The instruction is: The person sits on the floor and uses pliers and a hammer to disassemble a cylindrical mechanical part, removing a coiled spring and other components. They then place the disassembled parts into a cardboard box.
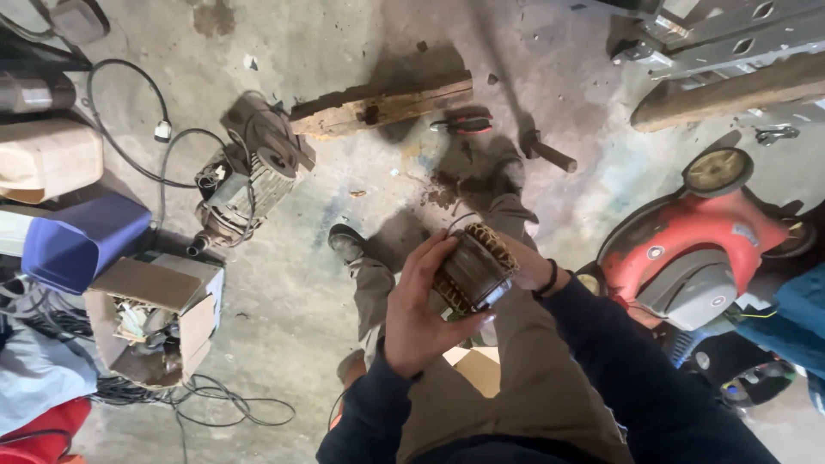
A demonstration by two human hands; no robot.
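One motor stator [475,268], a dark steel cylinder with copper windings showing at both ends, held over the lap, above the concrete floor [301,292]. Left hand [418,314] wrapped round the near side, fingers spread across the casing, grip clenched on the stator. Right hand [526,265] cupping the far end, mostly hidden behind the cylinder, grip also closed on it; one dark band at that wrist. Two hands, one thing between them. Two dark blue sleeves, two legs in khaki trousers, two dark shoes [346,241] planted on the floor below.

Lying about on the floor: one whole electric motor [249,176] with ribbed grey housing, just left of the near shoe, one black cable [129,142] looping off it to one white plug. One weathered wooden beam [378,107] just beyond the motor. One pair of red-handled pliers [462,125] beside the beam's right end. One hammer [546,153] near the pliers, handle pointing right. One open cardboard box [155,318] at left, filled with parts too jumbled to count. One blue plastic bin [77,241] touching the box's upper edge. One beige canister [47,159] above the bin. One red lawnmower [696,249] at right, one yellowish wheel plainly visible on top. A second wooden plank [730,94] at upper right, resting against grey metal rails.
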